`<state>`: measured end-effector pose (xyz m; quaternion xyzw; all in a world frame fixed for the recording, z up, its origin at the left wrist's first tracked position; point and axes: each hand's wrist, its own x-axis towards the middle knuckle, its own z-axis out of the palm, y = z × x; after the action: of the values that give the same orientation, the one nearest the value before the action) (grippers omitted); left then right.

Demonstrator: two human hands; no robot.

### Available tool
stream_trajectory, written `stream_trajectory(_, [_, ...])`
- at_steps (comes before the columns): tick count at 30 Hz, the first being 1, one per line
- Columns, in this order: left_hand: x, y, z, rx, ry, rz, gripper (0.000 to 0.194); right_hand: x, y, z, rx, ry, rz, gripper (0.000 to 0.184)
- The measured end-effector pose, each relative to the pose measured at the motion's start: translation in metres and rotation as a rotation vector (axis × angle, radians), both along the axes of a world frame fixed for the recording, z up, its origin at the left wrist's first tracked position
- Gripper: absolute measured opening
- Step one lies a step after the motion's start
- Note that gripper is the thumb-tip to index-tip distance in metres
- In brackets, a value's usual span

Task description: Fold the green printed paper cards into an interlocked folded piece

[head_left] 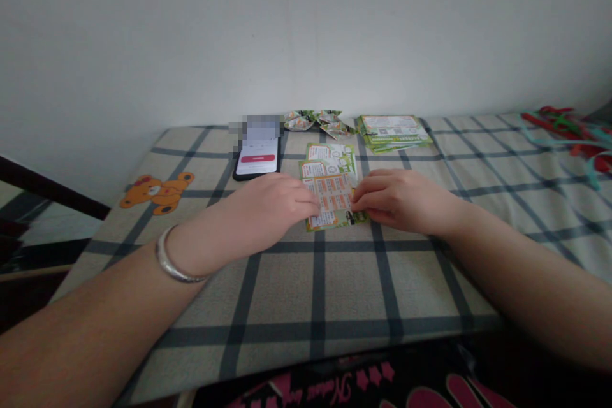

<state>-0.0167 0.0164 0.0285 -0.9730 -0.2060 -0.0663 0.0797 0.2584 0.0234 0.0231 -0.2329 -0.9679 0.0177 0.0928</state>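
Note:
A printed leaflet [329, 194], green and white with orange blocks of text, lies on the checked tablecloth in front of me. Its left edge is under the closed fingers of my left hand [275, 204], which has a silver bangle on the wrist. At the right edge, my right hand [399, 201] pinches the paper between bent fingers. Just beyond, more printed paper [329, 154] of the same green and white design shows, partly overlapped by the near leaflet. The fingertips' undersides are hidden.
A phone [258, 156] with a lit screen lies behind my left hand. Several crumpled or folded printed pieces [320, 121] and a leaflet stack [392, 131] sit by the wall. Coloured strips [574, 134] lie far right; a flat bear figure [155, 193] is at left.

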Motion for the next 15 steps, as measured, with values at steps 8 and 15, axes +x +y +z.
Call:
stream_trajectory(8, [-0.0060,-0.0017,0.0067,-0.072,0.023,0.021,0.036,0.0051,0.0019,0.0047,0.009,-0.019,-0.002,0.022])
stream_trajectory(15, [-0.0103,0.0011,0.0078,-0.087,0.011,0.041,0.037,0.0088,0.0006,0.0095,0.012,-0.016,-0.019,0.022])
